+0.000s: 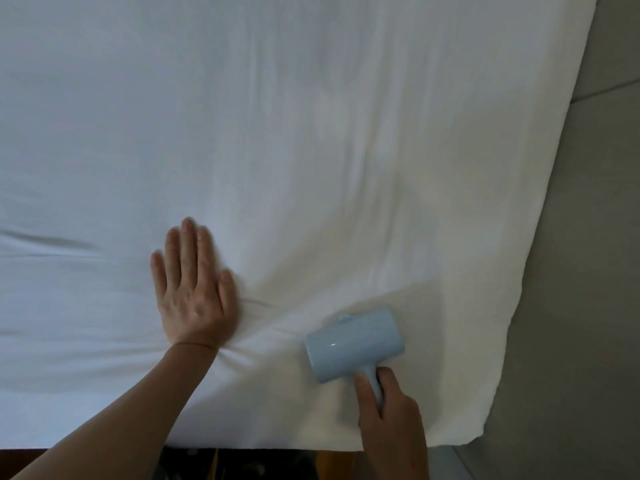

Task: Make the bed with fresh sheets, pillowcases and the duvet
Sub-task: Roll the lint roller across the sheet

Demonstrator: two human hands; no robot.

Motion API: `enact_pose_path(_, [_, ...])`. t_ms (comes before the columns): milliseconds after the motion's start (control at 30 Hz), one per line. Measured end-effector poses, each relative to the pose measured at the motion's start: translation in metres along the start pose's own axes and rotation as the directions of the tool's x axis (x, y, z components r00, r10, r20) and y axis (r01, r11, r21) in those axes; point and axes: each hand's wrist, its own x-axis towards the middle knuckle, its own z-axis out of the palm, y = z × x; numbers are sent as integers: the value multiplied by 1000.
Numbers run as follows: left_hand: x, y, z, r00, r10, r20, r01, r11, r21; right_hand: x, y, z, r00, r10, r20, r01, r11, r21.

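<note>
We press our left hand [194,289] flat, fingers straight, on the white cotton bed sheet [311,133]; right hand [388,407] fingers grasp the pale blue handheld roller [355,344] beside them. Risk: roller drags loose cloth into creases if our palm lifts

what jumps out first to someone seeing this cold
The pale blue handheld tool, low and right of centre, is the only colour on the white sheet; the right hand grips its handle. Just left of it, the left hand presses flat on the sheet, creases fanning from the wrist.
</note>
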Motion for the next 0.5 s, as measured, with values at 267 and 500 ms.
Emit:
enact_pose_path(267, [2,0,2,1000,13,-28,-13,1000,-5,32,-38,1,987,-48,-154,62,995,83])
enact_pose_path(500, [1,-1,3,999,12,-36,-12,1000,-6,141,-178,-9,958,-177,-227,201,975,89])
